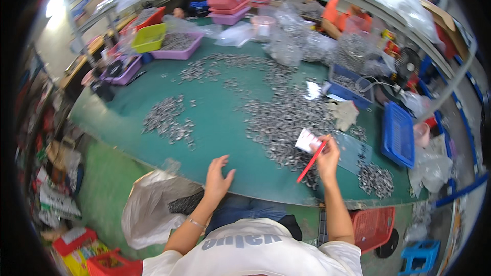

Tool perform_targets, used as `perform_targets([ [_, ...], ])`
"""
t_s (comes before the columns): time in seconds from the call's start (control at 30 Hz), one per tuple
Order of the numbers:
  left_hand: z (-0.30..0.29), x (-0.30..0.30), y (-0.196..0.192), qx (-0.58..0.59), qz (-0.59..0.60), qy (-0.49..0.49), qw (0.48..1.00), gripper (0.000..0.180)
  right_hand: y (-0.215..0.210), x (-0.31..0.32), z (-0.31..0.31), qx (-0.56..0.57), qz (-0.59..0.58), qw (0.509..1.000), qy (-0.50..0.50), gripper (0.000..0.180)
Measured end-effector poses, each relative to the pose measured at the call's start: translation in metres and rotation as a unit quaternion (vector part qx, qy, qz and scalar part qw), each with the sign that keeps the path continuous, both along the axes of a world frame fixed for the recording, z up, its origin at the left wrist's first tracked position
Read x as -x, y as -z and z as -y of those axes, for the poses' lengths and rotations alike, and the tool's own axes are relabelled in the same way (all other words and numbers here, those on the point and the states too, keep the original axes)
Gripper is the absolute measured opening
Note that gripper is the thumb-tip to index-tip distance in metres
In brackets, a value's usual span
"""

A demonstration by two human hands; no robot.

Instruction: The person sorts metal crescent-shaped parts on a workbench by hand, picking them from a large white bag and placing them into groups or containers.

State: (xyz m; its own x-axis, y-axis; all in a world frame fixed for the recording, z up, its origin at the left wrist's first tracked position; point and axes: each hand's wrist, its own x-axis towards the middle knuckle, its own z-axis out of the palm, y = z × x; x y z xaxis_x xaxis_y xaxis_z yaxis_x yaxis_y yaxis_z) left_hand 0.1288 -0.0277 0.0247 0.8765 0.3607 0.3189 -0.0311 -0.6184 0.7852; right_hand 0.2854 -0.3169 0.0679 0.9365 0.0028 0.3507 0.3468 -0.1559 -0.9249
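Right hand (328, 158) (head view) pinches red pen (310, 164) and white paper (305, 140), 4 o'clock | left hand (218, 181) apart, loosely spread, seems empty, 7 o'clock | grey rings (279, 117), 3 o'clock | paper probably steadier with left hand supporting

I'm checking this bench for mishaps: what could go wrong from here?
The right hand holds a red pen and a white slip over loose gray rings; either might drop among them. The smaller ring pile, near the table's front edge, could get knocked off.
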Motion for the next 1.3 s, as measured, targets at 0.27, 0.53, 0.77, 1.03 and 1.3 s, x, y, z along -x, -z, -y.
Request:
perform_targets([
  [0.27,0.026,-0.009,0.002,-0.126,0.045,-0.022,0.991,0.042,0.028,-0.192,0.24,0.187,0.047,0.952,0.239,0.033],
  [0.53,0.028,-0.009,-0.001,-0.16,0.033,-0.048,0.985,0.039,0.066,-0.26,0.294,0.374,0.011,0.894,0.248,0.025],
  [0.77,0.034,-0.012,-0.005,-0.147,0.023,-0.058,0.987,0.038,0.066,-0.273,0.301,0.456,-0.083,0.83,0.309,0.024],
  [1.03,0.032,-0.013,-0.002,-0.164,0.021,-0.062,0.984,0.035,0.037,-0.265,0.259,0.553,-0.261,0.713,0.342,0.028],
  [1.3,0.035,-0.013,-0.001,-0.173,0.02,-0.065,0.983,0.034,-0.009,-0.22,0.15,0.633,-0.073,0.71,0.3,0.018],
])
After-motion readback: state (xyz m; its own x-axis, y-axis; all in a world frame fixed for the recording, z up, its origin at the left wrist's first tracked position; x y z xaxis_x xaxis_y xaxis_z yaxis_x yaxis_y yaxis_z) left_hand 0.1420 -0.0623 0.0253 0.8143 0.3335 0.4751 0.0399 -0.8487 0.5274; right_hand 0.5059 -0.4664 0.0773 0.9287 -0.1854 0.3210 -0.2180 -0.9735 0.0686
